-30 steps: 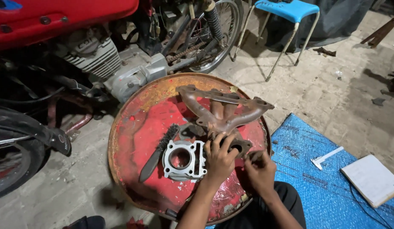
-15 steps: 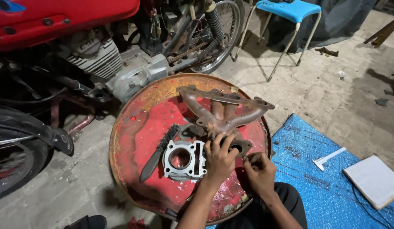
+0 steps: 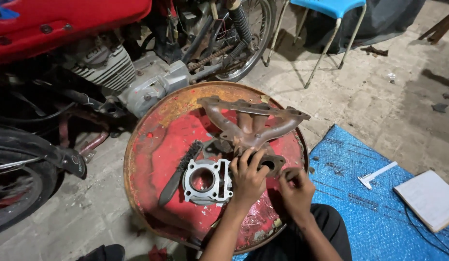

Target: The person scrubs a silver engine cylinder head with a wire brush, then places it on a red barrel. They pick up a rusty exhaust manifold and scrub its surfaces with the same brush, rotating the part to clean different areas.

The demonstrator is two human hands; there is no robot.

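Rough concrete floor fills the scene, with a red motorcycle parked along the upper left and a blue plastic chair behind. Nearer, a blue tarp lies at lower right, carrying a white notebook and a small white tool.

Serving as the counter is a rusty red drum lid. On its far side rests a rusted exhaust manifold, its long axis running left to right. Just in front sits a pale metal cylinder block, bore facing up, with a dark wire brush lying to its left, angled along the lid.

The left hand is spread over the block's right edge, fingers pressing down where block meets manifold flange. The right hand is curled near the lid's right rim, fingertips pinched; whether it holds something small I cannot tell. The block lies left of both hands, nearer the left.
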